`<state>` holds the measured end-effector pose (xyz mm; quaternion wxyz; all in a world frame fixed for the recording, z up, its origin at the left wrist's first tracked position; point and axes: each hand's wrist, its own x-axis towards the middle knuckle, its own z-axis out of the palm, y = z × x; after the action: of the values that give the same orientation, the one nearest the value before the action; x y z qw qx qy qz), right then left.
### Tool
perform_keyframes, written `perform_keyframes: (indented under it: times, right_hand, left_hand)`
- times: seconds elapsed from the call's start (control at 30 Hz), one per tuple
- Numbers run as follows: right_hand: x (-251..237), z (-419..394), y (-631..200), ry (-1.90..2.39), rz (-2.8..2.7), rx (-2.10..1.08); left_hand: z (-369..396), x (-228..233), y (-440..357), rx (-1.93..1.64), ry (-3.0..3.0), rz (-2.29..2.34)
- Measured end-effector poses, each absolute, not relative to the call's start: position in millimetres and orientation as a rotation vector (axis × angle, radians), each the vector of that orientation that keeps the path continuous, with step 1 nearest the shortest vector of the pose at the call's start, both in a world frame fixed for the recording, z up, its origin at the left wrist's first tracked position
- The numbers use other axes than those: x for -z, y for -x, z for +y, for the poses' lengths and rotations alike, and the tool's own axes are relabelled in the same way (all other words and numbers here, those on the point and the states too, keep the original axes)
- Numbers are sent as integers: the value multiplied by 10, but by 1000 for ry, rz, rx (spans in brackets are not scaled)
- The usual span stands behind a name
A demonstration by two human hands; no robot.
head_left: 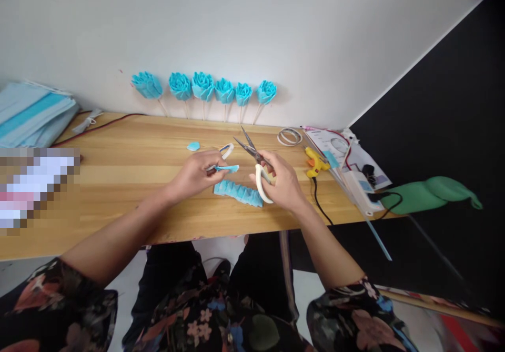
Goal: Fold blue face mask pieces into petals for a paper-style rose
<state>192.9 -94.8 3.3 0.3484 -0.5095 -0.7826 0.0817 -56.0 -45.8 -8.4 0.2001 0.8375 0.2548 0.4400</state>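
Observation:
My left hand (203, 170) pinches a small folded light-blue piece of sheet material (232, 169) between thumb and fingers. A white ring-shaped loop (227, 151), perhaps a tape roll, shows just behind that hand and is partly hidden by it. My right hand (282, 181) grips scissors (252, 149) with white handles; their blades are spread and point up and to the left, apart from the blue piece. Below both hands, an overlapping row of pale-blue pieces (238, 193) lies on the table. One loose blue petal shape (193, 146) rests beyond my left hand.
Several blue flowers on sticks (203, 86) lean against the wall. To the right are white rings (290, 136), a yellow glue gun (315, 162) with a black cord, a power strip (365, 191) and a green balloon-like object (430, 194). Folded blue sheets (35, 112) sit at the left.

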Motion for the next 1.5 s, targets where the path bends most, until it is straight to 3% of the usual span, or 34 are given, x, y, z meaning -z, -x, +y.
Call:
perform_keyframes:
  times: [0.67, 1.5]
  right_hand:
    - [14, -877, -2012, 1374, -1794, -775]
    - [176, -896, -1908, 1272, -1883, -428]
  left_hand:
    - [-531, 4, 527, -1283, -2470, 463]
    - [-499, 63, 522, -1308, -2473, 432]
